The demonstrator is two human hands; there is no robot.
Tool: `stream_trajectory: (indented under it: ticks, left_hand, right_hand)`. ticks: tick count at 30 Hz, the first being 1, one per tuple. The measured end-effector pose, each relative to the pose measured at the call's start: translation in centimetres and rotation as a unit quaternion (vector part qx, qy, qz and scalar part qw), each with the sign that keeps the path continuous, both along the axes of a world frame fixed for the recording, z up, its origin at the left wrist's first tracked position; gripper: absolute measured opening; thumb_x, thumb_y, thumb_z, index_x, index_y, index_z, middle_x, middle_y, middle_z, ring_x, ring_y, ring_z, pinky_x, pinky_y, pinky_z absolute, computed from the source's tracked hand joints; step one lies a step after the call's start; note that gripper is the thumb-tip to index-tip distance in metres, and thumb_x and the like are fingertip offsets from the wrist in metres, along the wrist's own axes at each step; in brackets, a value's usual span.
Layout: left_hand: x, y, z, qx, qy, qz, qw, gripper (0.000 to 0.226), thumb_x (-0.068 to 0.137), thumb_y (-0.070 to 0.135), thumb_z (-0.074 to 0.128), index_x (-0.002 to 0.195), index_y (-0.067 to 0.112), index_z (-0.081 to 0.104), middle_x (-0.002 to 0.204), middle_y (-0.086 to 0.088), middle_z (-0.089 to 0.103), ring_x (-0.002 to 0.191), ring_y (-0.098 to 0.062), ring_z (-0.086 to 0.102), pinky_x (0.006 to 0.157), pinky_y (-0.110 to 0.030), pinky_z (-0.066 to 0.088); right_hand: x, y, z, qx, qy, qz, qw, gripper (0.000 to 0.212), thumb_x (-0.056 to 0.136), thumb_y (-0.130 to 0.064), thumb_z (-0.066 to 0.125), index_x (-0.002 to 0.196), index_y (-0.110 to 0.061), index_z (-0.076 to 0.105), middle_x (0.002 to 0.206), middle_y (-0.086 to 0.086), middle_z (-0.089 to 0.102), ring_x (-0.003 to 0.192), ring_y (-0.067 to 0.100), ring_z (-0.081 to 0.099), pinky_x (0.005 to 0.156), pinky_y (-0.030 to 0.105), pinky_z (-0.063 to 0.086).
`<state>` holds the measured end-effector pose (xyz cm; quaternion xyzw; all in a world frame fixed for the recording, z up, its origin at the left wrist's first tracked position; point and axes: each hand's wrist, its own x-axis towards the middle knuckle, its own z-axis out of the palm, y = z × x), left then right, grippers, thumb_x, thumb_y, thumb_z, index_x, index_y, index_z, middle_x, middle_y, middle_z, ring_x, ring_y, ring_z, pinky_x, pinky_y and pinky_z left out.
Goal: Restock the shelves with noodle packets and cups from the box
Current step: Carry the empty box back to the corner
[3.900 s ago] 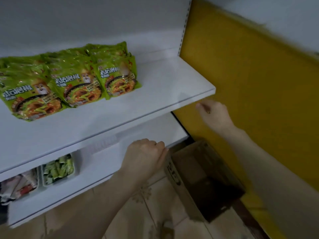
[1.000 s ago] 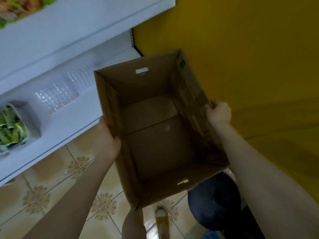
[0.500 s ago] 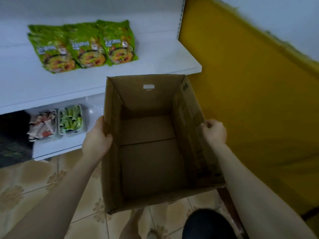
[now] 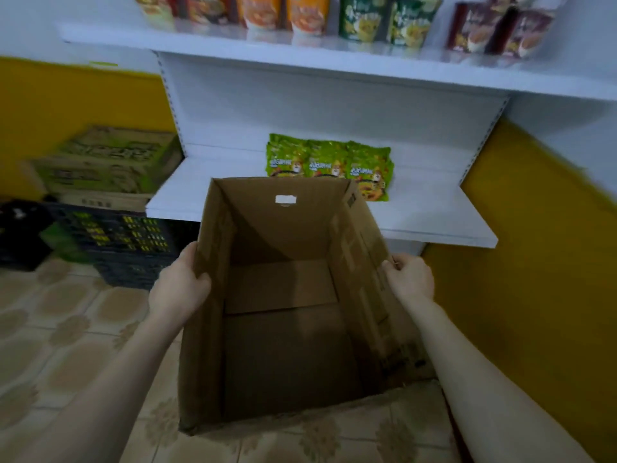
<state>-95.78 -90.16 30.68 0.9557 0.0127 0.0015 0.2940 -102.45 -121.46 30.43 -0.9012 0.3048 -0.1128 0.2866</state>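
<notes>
The white shelf (image 4: 434,225) sits just behind the cardboard box (image 4: 290,345), which is held open side up and looks empty, probably finished with. Green noodle packets (image 4: 329,162) lie in a row on the shelf, faces showing. The left hand (image 4: 178,289) and right hand (image 4: 412,279) each curl over a side wall, keeping the box balanced.

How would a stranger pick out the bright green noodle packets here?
Find the white shelving unit against the yellow wall. On its lower shelf, just beyond the open cardboard box, bright green noodle packets lie side by side. Pouches on the top shelf stand upright in orange, darker green and maroon; these alone lie down.
</notes>
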Motion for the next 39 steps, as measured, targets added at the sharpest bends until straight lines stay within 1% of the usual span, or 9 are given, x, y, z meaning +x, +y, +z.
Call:
stream_trajectory:
  ticks: [7,11,15,21,24,28,31,35,39]
  left_hand:
    - [0.7,11.1,2.8,0.008,-0.021,0.112,0.993,0.061,0.089,0.011,0.051,0.145,0.02,0.027,0.112,-0.013,0.061,0.058,-0.019,0.054,0.048,-0.032,0.049]
    - [1.0,18.4,4.1,0.002,-0.031,0.158,0.987,0.061,0.09,0.011,0.05,0.145,0.02,0.027,0.11,-0.014,0.061,0.061,-0.02,0.054,0.058,-0.041,0.056]
    - [2.0,25.5,5.3,-0.012,-0.053,0.181,0.982,0.06,0.089,0.008,0.051,0.144,0.018,0.029,0.12,-0.016,0.059,0.067,-0.022,0.06,0.058,-0.039,0.056]
    - [3.8,34.4,7.4,-0.012,-0.068,0.204,0.977,0.058,0.088,0.006,0.051,0.142,0.017,0.032,0.094,-0.008,0.059,0.07,-0.03,0.063,0.06,-0.046,0.057]
    - [4.9,37.9,8.3,-0.024,-0.072,0.219,0.973,0.059,0.089,0.006,0.05,0.143,0.018,0.031,0.099,-0.009,0.06,0.068,-0.027,0.064,0.059,-0.045,0.057]
    - [6.6,41.8,9.1,-0.024,-0.083,0.239,0.967,0.059,0.088,0.006,0.05,0.143,0.019,0.032,0.113,-0.015,0.061,0.071,-0.025,0.062,0.06,-0.043,0.057]
    - [8.3,44.6,9.3,-0.022,-0.09,0.258,0.962,0.059,0.088,0.005,0.05,0.142,0.019,0.033,0.113,-0.014,0.061,0.07,-0.022,0.061,0.059,-0.041,0.057]
    - [11.0,48.3,9.2,-0.027,-0.093,0.284,0.954,0.058,0.087,0.006,0.051,0.141,0.018,0.034,0.112,-0.013,0.061,0.073,-0.022,0.061,0.061,-0.04,0.057]
    - [14.2,52.1,9.0,-0.019,-0.09,0.316,0.944,0.058,0.086,0.008,0.052,0.141,0.02,0.034,0.116,-0.014,0.061,0.085,-0.027,0.062,0.067,-0.04,0.056]
  right_hand:
    - [7.1,10.4,3.1,-0.014,-0.025,0.13,0.991,0.024,0.092,-0.019,0.051,0.094,-0.002,0.068,0.096,0.016,0.068,0.094,0.033,0.061,0.066,0.029,0.038]
    - [10.9,17.5,4.5,-0.018,-0.031,0.174,0.984,0.025,0.091,-0.02,0.051,0.092,-0.001,0.067,0.095,0.017,0.068,0.094,0.035,0.06,0.072,0.034,0.046]
    - [14.0,24.8,5.5,-0.016,-0.035,0.203,0.978,0.023,0.09,-0.021,0.052,0.095,-0.005,0.068,0.1,0.015,0.069,0.098,0.033,0.061,0.078,0.034,0.047]
    - [17.9,34.0,7.0,-0.004,-0.049,0.229,0.972,0.023,0.09,-0.021,0.053,0.097,-0.006,0.068,0.101,0.014,0.069,0.098,0.032,0.061,0.078,0.032,0.047]
    - [20.0,37.8,7.9,0.003,-0.06,0.247,0.967,0.023,0.09,-0.022,0.053,0.097,-0.006,0.068,0.101,0.014,0.069,0.098,0.031,0.061,0.079,0.032,0.047]
    - [22.9,42.0,9.1,-0.007,-0.063,0.274,0.96,0.025,0.091,-0.021,0.051,0.092,-0.003,0.068,0.094,0.014,0.069,0.09,0.03,0.061,0.072,0.03,0.046]
    - [25.8,45.0,9.6,-0.017,-0.066,0.295,0.953,0.027,0.092,-0.022,0.05,0.093,-0.002,0.068,0.094,0.015,0.069,0.087,0.029,0.062,0.075,0.033,0.049]
    - [30.5,49.3,9.8,-0.028,-0.062,0.329,0.942,0.025,0.093,-0.024,0.05,0.095,-0.008,0.069,0.092,0.009,0.069,0.078,0.022,0.059,0.069,0.03,0.048]
    - [35.4,53.8,9.9,-0.029,-0.056,0.366,0.928,0.024,0.094,-0.023,0.05,0.089,-0.008,0.068,0.075,0.006,0.064,0.064,0.02,0.056,0.061,0.029,0.047]
